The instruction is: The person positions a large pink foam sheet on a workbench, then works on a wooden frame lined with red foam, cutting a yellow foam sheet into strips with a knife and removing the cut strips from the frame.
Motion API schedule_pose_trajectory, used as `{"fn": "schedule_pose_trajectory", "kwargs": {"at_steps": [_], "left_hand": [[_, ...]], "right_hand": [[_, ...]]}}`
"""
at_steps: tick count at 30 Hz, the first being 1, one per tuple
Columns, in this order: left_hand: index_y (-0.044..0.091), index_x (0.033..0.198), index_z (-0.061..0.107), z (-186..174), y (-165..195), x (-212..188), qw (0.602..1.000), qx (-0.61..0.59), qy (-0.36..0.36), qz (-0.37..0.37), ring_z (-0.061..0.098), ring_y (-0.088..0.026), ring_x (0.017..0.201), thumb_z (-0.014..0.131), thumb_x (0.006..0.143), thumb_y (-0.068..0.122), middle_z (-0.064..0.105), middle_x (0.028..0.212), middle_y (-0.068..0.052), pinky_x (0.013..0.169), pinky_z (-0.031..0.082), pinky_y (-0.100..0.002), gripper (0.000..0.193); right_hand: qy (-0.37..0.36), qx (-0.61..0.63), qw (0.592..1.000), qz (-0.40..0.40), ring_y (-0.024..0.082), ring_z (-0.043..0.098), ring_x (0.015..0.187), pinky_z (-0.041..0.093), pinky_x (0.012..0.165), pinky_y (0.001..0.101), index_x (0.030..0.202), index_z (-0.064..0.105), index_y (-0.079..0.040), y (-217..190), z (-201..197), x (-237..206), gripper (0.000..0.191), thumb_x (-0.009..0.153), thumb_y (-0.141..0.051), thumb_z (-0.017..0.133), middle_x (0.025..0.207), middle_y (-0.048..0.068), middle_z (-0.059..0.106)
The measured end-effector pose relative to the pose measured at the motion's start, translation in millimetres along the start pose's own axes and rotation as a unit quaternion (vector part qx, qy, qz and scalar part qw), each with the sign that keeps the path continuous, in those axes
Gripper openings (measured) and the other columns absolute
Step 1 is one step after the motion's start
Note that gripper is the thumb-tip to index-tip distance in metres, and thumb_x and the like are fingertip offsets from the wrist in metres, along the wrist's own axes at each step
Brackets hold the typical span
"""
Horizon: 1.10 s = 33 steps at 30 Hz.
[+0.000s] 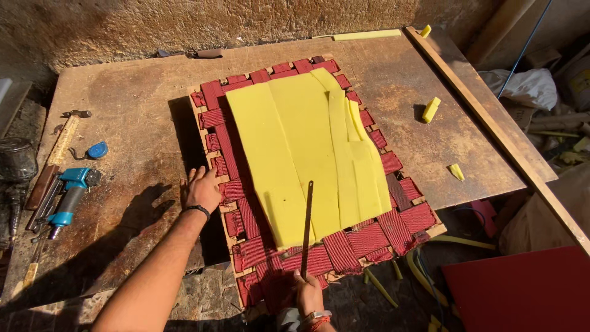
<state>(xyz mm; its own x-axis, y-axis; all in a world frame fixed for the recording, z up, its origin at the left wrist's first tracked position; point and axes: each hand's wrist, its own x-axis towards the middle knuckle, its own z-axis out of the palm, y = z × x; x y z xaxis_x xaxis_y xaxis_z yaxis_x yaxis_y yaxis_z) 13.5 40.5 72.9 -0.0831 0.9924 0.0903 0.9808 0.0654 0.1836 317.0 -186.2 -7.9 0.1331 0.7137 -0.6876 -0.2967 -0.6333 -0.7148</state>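
**Blade laid over foam on a webbed seat frame**

Nearest the camera, the right hand (309,294) is curled tight around the near end of a thin dark blade (306,227), a long narrow strip that looks like a saw blade. Its long axis runs almost straight away from the person, from the hand at the frame's near edge up onto the foam, with the free tip pointing at the far wall. It lies low over the yellow foam sheet (289,147), close to a seam between two foam strips, probably so the edge can follow that line.

Further out, the left hand (201,189) lies flat with fingers spread on the counter (123,104), touching the left edge of the red webbed frame (239,215); it seems to brace the frame against sliding. The foam covers the middle of the frame and leaves a red border all round.

On the left of the counter lie a blue air tool (69,195), a hammer (66,132) and a small blue tape measure (97,149), well apart from the hands. Yellow foam offcuts (431,109) sit on the right, beside a long wooden batten (491,129).
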Motion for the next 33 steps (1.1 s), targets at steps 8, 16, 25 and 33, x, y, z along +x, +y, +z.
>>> {"fn": "schedule_pose_trajectory", "kwargs": {"at_steps": [8,16,25,33], "left_hand": [[0.012,0.129,0.069,21,43,-80,0.976,-0.207,0.008,0.061,0.054,-0.031,0.136,0.072,0.087,0.017,0.064,0.140,-0.011,0.117,0.041,-0.043,0.043],[0.012,0.128,0.066,49,179,-64,0.954,-0.236,-0.042,0.180,0.052,-0.034,0.134,0.073,0.087,0.025,0.064,0.138,-0.012,0.115,0.039,-0.046,0.044],[0.023,0.161,0.027,89,285,51,0.966,-0.061,-0.141,0.210,0.011,-0.032,0.157,0.052,0.098,0.056,0.015,0.170,-0.011,0.124,0.005,-0.058,0.076],[0.030,0.161,0.027,108,293,114,0.971,-0.009,-0.095,0.220,0.005,-0.029,0.154,0.043,0.100,0.044,0.003,0.169,-0.004,0.120,-0.001,-0.065,0.065]], "right_hand": [[0.001,-0.056,0.989,-0.141,0.011,0.045,0.051,0.034,0.047,0.0281,0.085,0.068,-0.001,-52,-90,-34,0.019,0.094,-0.015,0.058,0.065,0.002,0.062],[0.116,-0.024,0.975,-0.189,0.015,0.058,0.052,0.045,0.046,0.0309,0.134,0.054,-0.007,-127,-151,-26,0.040,0.095,-0.014,0.060,0.074,0.011,0.066],[0.189,-0.393,0.837,-0.330,0.026,0.068,0.056,0.051,0.051,0.0436,0.142,0.052,-0.014,-224,-144,70,0.048,0.098,-0.028,0.064,0.075,0.013,0.073],[0.178,-0.532,0.739,-0.372,0.026,0.064,0.047,0.052,0.044,0.0421,0.155,0.041,-0.019,-315,-88,208,0.058,0.101,-0.035,0.055,0.063,0.009,0.070]]}}
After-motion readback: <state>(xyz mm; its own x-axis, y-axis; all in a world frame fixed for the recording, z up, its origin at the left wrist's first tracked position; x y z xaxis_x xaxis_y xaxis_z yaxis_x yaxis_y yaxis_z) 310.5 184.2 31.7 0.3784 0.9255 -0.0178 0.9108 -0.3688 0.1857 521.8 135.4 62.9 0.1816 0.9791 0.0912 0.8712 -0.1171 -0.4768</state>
